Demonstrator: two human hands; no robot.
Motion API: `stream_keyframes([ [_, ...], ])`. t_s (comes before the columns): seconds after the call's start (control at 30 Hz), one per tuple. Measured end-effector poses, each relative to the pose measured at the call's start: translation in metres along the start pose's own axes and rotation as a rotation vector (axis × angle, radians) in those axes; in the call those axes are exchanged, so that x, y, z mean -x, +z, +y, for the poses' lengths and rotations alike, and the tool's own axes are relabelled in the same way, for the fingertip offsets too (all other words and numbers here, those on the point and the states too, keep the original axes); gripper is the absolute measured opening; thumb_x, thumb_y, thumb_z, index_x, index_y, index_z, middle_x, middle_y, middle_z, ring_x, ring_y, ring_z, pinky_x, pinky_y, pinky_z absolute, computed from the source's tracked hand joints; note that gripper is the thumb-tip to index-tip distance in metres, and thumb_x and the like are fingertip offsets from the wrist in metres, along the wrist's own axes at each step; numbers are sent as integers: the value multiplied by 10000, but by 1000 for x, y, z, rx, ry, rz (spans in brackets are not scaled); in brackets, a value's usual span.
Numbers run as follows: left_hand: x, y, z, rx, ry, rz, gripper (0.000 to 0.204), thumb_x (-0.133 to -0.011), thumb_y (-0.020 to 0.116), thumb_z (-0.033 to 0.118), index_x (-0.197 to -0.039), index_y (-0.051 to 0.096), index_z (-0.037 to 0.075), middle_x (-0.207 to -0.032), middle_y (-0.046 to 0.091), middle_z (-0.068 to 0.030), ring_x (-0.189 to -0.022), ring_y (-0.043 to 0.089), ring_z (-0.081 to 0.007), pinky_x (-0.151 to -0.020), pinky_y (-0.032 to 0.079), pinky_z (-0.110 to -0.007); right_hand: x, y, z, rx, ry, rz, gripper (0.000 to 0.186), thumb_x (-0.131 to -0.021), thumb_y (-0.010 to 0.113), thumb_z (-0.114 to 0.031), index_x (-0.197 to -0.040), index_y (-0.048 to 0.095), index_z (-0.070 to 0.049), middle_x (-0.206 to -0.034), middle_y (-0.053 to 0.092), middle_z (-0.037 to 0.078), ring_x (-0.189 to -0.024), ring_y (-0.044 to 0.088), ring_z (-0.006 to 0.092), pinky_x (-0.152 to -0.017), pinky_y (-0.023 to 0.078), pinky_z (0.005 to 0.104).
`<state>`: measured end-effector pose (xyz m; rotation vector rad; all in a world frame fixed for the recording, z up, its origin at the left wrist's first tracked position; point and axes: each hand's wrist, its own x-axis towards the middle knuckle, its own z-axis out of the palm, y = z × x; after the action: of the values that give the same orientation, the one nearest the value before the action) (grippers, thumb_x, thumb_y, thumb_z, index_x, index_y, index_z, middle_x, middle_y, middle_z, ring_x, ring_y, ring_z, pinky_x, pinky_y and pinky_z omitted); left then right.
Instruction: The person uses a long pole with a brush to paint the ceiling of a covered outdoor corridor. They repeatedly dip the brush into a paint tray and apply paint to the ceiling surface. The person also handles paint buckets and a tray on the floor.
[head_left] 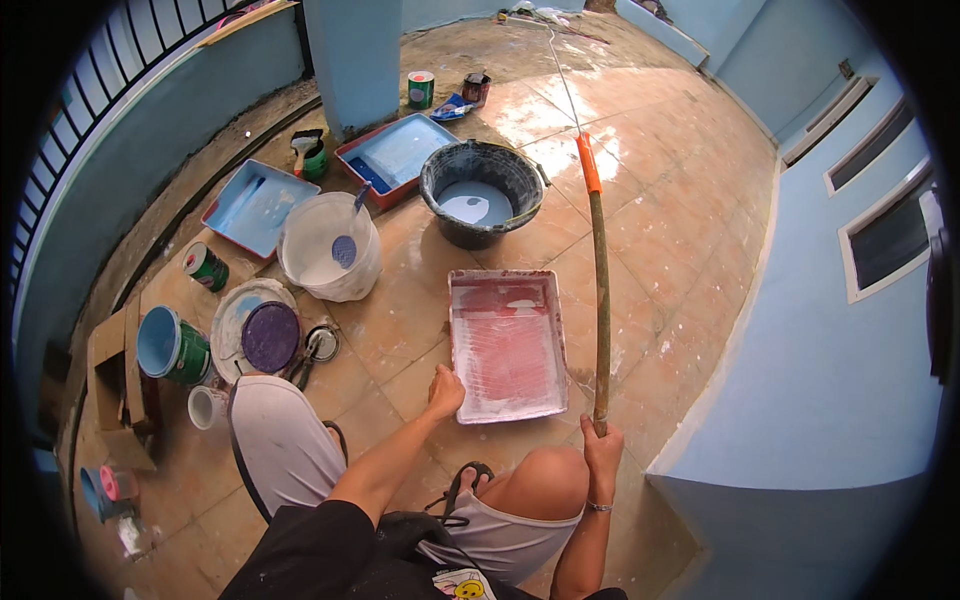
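Note:
My right hand (601, 452) is wrapped round the lower end of a long wooden pole. The pole (602, 310) points away from me and ends in an orange handle (588, 163) with a thin metal rod, like a roller frame; its far tip is too small to make out clearly. My left hand (446, 392) is closed at the left edge of a paint tray, its fingers partly hidden at the rim. The tray (508, 360) is reddish, smeared with whitish paint, and lies flat on the tiles between my hands. Just beyond it stands a black bucket (480, 232) holding pale blue paint.
Left of the bucket are a whitish tub (330, 250), blue-smeared trays (258, 208) (400, 150), a purple-topped lid (270, 336), paint cans (205, 268) and a cardboard box (112, 375). A blue pillar (352, 60) rises behind; a blue wall (800, 400) borders the right.

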<state>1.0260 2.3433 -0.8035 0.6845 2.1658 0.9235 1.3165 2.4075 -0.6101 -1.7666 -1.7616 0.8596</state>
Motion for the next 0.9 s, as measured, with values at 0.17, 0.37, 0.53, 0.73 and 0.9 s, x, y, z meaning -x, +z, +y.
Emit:
stream_keyframes([
  [0.17, 11, -60, -39, -66, -74, 75, 333, -947, 486, 130, -1139, 432, -136, -1094, 620, -402, -1051, 632, -517, -923, 487, -567, -1, 15, -12, 1, -10, -24, 513, -892, 770, -326, -593, 494, -14, -530, 417, 20, -518, 374, 126, -494, 317, 375],
  [0.37, 4, -91, -47, 29, -173, 125, 379, -912, 515, 91, -1175, 414, -162, -1084, 611, -387, -1066, 624, -508, -937, 478, -560, -6, 45, -24, 9, -1, -63, 508, -897, 772, -332, -591, 496, -36, -536, 423, -4, -520, 372, 106, -487, 296, 354],
  [0.53, 10, -111, 0, 105, -411, 245, 481, -882, 545, 78, -1304, 407, -108, -1276, 545, -337, -1200, 560, -467, -1030, 458, -496, -64, 74, -44, -84, -30, -84, 473, -888, 787, -329, -601, 506, -80, -534, 445, -39, -471, 390, 80, -445, 286, 306],
  [0.73, 34, -209, 139, 836, 84, 194, 431, -926, 588, 132, -1291, 455, -55, -1127, 580, -230, -1063, 593, -358, -950, 474, -435, -167, 116, -95, 80, -157, -58, 470, -874, 793, -374, -611, 524, -92, -514, 458, -33, -433, 429, 79, -420, 319, 289],
  [0.9, 80, -296, 125, 625, 559, -51, 371, -971, 560, 134, -1305, 468, 1, -1059, 617, -153, -965, 632, -248, -854, 510, -391, -200, 112, -87, 62, -167, -17, 481, -852, 817, -373, -588, 561, -63, -526, 456, -39, -466, 411, 78, -456, 307, 292],
])
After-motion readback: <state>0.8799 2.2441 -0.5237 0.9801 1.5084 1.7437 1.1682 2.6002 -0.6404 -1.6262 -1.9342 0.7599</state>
